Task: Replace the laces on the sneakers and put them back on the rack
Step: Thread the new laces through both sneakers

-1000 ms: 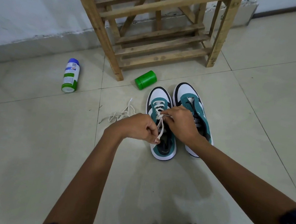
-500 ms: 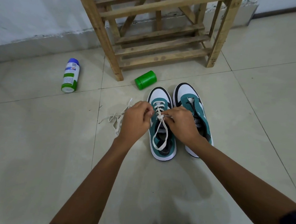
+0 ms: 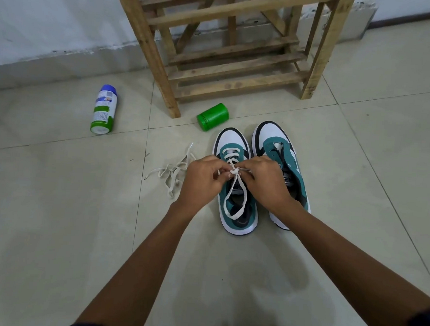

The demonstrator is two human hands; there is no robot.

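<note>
Before the wooden rack [image 3: 231, 50], left hand [image 3: 203, 179] and right hand [image 3: 265, 183] each pinched the lace [image 3: 235, 189] knotted over the laced sneaker [image 3: 237, 184]; a green container [image 3: 213, 116] lay sideways beside the rack's leg, contents hidden.

Both bare forearms reach forward and converge, the left hand [image 3: 202, 181] and right hand [image 3: 264, 182] close together, fingers curled, each grip pinching the white lace [image 3: 236, 171].

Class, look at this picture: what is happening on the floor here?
A person is tying the white lace on the left sneaker, left hand and right hand each pinching it at the knot. The right sneaker beside it has no lace yet. A loose lace lies on the tiles; the wooden rack stands behind.
</note>
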